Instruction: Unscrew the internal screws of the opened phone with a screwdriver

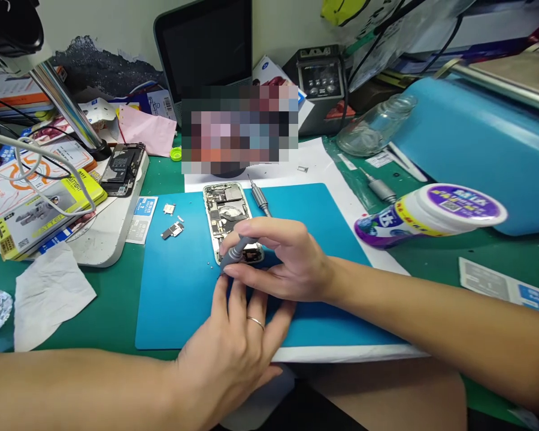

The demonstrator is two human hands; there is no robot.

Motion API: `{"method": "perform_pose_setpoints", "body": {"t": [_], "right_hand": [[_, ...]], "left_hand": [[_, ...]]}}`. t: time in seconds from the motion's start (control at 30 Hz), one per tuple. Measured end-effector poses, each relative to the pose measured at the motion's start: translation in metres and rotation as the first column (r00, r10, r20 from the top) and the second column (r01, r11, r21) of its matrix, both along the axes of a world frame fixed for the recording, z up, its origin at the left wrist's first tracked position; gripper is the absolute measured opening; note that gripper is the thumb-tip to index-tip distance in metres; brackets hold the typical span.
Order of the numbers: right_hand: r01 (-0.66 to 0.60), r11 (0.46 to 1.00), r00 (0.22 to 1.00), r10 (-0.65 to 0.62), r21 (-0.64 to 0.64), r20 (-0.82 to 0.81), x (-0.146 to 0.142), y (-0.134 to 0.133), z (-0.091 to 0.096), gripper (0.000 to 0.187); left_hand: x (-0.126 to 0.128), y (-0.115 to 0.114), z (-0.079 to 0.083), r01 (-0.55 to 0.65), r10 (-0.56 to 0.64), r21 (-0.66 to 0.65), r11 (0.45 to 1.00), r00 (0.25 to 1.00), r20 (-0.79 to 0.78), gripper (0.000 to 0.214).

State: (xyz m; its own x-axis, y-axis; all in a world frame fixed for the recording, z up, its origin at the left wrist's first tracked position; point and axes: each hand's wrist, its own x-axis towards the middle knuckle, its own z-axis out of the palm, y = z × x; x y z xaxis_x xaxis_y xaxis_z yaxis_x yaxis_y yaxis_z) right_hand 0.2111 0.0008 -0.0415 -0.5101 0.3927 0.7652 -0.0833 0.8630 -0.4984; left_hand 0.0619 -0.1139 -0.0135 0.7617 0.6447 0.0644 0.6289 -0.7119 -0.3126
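Observation:
An opened smartphone with its inner boards exposed lies on the blue mat. My right hand grips a grey precision screwdriver over the phone's lower end, tip pointing down to the left. That tip is hidden near the fingertips of my left hand, which is stretched out with fingers apart below the phone; whether it touches the phone, I cannot tell. Beyond my right hand lies a second grey screwdriver. Small metal parts and a few tiny specks like screws rest left of the phone.
Battery boxes and another opened phone are at the left, beside a metal stand. A crumpled tissue lies nearer. To the right are a white-and-purple tub, a glass jar and another screwdriver.

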Motion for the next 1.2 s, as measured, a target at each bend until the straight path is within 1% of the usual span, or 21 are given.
{"method": "perform_pose_setpoints", "body": {"t": [0.23, 0.43, 0.53, 0.67, 0.77, 1.0, 1.13, 1.2], "right_hand": [[0.015, 1.000, 1.000, -0.015, 0.001, -0.025, 0.0002, -0.0008, -0.0004, 0.061], [0.044, 0.998, 0.997, -0.046, -0.034, -0.064, 0.0011, -0.0005, 0.0011, 0.061], [0.074, 0.996, 0.996, -0.075, -0.040, -0.040, 0.0021, -0.0003, 0.0024, 0.062], [0.092, 0.996, 0.995, -0.092, -0.007, -0.031, 0.0025, 0.0001, 0.0033, 0.062], [0.071, 0.997, 0.997, -0.071, -0.003, -0.032, 0.0018, 0.0006, 0.0034, 0.059], [-0.044, 0.999, 0.999, 0.044, -0.021, 0.001, 0.0023, -0.0006, 0.0049, 0.052], [-0.051, 0.998, 0.998, 0.052, -0.040, 0.027, 0.0041, -0.0025, 0.0064, 0.043], [-0.059, 0.997, 0.998, 0.060, -0.043, 0.024, 0.0043, -0.0031, 0.0063, 0.042]], "left_hand": [[0.0002, 0.0022, -0.0003, 0.005, -0.005, -0.033, 0.999, 1.000, 0.011, 0.088], [-0.0002, 0.0018, 0.0021, 0.002, -0.001, -0.040, 0.999, 1.000, 0.012, 0.087], [0.0001, 0.0017, 0.0030, 0.002, -0.002, -0.038, 0.999, 1.000, 0.009, 0.085], [0.0002, 0.0016, 0.0029, -0.002, 0.002, -0.034, 0.999, 1.000, 0.019, 0.084], [-0.0002, 0.0011, 0.0021, -0.014, 0.015, -0.042, 0.999, 0.999, 0.036, 0.084], [-0.0019, -0.0007, -0.0008, -0.028, 0.032, -0.063, 0.998, 0.998, 0.061, 0.082], [-0.0028, -0.0009, -0.0012, -0.022, 0.025, -0.049, 0.999, 0.998, 0.060, 0.082], [-0.0028, -0.0002, -0.0011, -0.022, 0.024, -0.043, 0.999, 0.998, 0.058, 0.082]]}}
